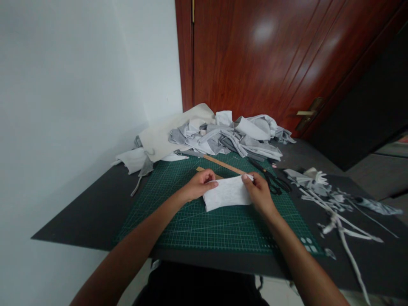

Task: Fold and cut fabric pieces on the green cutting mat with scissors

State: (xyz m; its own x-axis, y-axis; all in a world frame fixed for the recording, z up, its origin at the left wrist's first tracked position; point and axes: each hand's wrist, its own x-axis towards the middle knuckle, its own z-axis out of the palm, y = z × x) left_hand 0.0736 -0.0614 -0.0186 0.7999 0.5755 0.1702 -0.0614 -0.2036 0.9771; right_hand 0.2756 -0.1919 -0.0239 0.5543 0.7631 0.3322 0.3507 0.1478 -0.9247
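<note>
Between my hands is a folded piece of white fabric (pixel 227 193), held just over the green cutting mat (pixel 204 233). My left hand (pixel 200 185) pinches its upper left corner, thumb on the near face and fingers behind. At the upper right corner, my right hand (pixel 257 191) grips it the same way. Behind the fabric, a wooden ruler (pixel 223 164) lies slanting across the mat, and the end of another wooden strip (pixel 200 169) shows by my left fingers. Black-handled scissors (pixel 276 183) rest just beyond my right hand.
A heap of grey and white fabric (pixel 223 136) lies along the back of the dark table (pixel 92 212), with a beige sheet (pixel 162 136) at its left. Narrow fabric scraps (pixel 334 208) are strewn on the right. A white wall and a brown door (pixel 248 55) stand behind.
</note>
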